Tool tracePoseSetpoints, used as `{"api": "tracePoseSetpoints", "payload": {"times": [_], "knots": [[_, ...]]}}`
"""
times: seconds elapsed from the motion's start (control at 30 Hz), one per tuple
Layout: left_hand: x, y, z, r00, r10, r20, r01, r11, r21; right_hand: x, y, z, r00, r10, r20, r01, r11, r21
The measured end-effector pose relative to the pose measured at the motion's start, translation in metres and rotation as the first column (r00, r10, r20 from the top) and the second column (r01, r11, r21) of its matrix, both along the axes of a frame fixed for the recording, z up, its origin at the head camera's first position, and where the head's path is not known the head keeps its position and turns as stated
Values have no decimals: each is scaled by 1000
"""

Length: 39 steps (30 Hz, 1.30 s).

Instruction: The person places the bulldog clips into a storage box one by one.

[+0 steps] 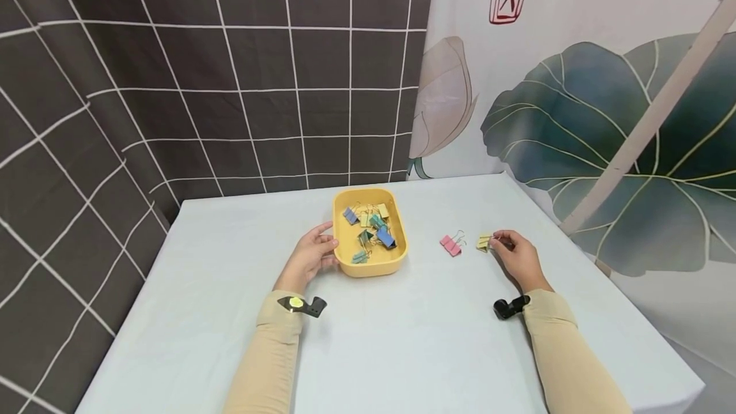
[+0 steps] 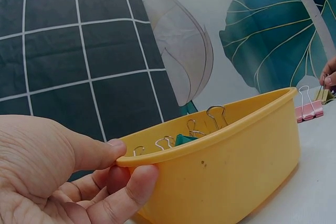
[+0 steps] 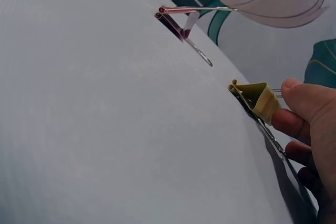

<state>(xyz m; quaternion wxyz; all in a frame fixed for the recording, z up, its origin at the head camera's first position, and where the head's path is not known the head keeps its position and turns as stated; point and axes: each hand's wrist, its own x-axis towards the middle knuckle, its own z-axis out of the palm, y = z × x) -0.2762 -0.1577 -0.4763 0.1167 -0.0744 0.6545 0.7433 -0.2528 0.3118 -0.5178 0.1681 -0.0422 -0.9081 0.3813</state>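
Observation:
With thumb and fingers at its rim, my left hand point(image 1: 308, 255) holds the near-left side of a yellow plastic box point(image 1: 372, 269). Blue, green and yellow binder clips lie jumbled inside; one blue clip point(image 1: 385, 237) is near the box's right wall. My right hand point(image 1: 519, 262) pinches a wire handle of a yellow binder clip point(image 3: 269, 109) between thumb and index finger, low over the table. Just left of that clip, a pink binder clip point(image 1: 451, 246) lies on the tabletop, its wire handles pointing away to the right.
A white cloth covers the table point(image 1: 402, 350). Behind it hang a dark curtain with a white grid point(image 1: 247, 56) and a pale curtain with a lotus print point(image 1: 575, 114). The table's right edge runs close beyond the right hand.

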Motion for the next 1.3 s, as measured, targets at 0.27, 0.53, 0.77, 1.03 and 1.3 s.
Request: {"api": "tracePoseSetpoints", "payload": {"times": [0.27,0.53,0.77,1.03,1.3], "knots": [[0,1,2,1000,-2,3,2,1000,0,0,0,2,1000,-12,1,12,999,-33],[0,1,2,1000,-5,1,5,1000,5,0,0,6,1000,6,-7,-6,1000,-27],[2,3,3,1000,-18,1,18,1000,-2,2,3,12,999,38,14,-38,999,-7],[1,0,1,1000,-7,9,7,1000,-1,-8,3,32,997,82,-1,-82,997,17],[1,-1,2,1000,-8,4,8,1000,-2,-20,-8,55,996,89,23,-89,995,38]]}}
